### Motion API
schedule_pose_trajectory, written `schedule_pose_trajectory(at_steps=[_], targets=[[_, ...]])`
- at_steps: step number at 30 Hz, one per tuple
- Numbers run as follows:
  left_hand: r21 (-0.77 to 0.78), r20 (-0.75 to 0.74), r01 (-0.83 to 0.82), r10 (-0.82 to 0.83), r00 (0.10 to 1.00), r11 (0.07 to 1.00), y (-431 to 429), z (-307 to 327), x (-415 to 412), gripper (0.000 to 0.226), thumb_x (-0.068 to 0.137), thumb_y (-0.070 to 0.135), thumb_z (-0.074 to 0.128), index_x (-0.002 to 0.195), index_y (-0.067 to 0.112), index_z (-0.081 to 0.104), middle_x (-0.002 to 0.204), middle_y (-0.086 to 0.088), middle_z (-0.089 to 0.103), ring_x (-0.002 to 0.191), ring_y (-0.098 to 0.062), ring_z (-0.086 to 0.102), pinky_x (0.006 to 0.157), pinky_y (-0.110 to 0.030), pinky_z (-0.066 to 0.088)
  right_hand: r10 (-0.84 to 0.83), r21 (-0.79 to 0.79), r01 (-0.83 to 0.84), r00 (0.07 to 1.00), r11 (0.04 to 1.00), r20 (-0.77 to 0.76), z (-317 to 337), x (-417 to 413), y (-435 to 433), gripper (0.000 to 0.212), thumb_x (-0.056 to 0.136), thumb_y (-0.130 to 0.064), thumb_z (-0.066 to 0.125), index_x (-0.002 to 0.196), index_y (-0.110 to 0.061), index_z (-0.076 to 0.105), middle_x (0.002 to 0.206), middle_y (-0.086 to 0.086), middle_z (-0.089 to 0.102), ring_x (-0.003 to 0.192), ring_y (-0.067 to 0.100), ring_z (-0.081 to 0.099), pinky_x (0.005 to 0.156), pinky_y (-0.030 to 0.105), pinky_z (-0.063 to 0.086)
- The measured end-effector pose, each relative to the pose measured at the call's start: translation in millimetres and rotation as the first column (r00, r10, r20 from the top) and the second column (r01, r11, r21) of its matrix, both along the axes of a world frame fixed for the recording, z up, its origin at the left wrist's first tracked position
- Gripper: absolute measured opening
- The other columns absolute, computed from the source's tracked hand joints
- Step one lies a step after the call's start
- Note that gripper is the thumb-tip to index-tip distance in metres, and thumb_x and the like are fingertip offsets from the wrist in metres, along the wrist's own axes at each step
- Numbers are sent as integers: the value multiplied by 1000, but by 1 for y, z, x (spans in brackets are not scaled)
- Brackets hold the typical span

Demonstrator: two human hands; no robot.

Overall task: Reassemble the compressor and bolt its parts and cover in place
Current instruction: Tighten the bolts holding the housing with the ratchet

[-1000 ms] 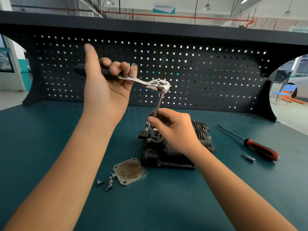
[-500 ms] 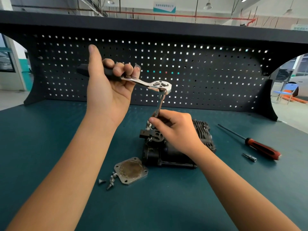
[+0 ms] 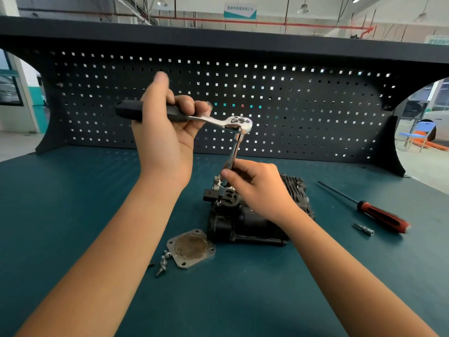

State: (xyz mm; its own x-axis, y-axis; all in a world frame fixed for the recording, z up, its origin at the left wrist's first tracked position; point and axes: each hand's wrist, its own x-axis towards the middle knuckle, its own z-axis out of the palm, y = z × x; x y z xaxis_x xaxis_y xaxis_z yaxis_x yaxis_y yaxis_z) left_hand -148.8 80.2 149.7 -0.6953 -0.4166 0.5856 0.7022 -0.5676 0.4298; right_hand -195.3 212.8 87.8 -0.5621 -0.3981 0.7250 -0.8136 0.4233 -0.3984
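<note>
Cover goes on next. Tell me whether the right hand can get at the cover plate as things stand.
Probably yes, once freed: the right hand pinches the ratchet extension now, but the cover plate lies uncovered on the bench between both forearms, nothing across it.

- red-and-black screwdriver (image 3: 382, 215) lying on the green bench top (image 3: 73, 203), right side, shaft pointing back-left
- small metal bit (image 3: 363, 229) just beside its handle, apart
- black pegboard (image 3: 303, 105) across the back
- blue chair (image 3: 413, 135) far right, off-bench
</note>
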Motion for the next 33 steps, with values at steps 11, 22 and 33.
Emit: schedule_pose_trajectory(at_steps=[11, 22, 33], targets=[[136, 63, 279, -289, 955, 951, -29, 2, -4, 37, 94, 27, 41, 58, 17, 43, 39, 10, 31, 35, -5, 34, 49, -16, 43, 94, 133, -117, 981, 984, 169, -2, 12, -6, 21, 95, -15, 53, 111, -5, 62, 103, 10, 71, 98, 24, 65, 87, 36, 48], [-35, -32, 152, -153, 988, 988, -17, -3, -3, 37, 93, 25, 42, 58, 16, 48, 44, 5, 39, 45, -12, 46, 58, -24, 48, -1, -72, 6, 998, 997, 65, -17, 5, -9, 12, 87, -9, 65, 94, 0, 69, 81, 13, 73, 79, 30, 68, 76, 45, 52], [35, 55, 304, -305, 951, 952, -13, -3, 8, 44, 89, 39, 42, 50, 17, 47, 34, 9, 24, 33, -7, 30, 50, -16, 44, 92, -57, -76, 916, 995, 391, 0, 27, -10, 23, 85, -16, 68, 107, -10, 69, 107, 0, 70, 93, 4, 64, 89, 25, 50]])
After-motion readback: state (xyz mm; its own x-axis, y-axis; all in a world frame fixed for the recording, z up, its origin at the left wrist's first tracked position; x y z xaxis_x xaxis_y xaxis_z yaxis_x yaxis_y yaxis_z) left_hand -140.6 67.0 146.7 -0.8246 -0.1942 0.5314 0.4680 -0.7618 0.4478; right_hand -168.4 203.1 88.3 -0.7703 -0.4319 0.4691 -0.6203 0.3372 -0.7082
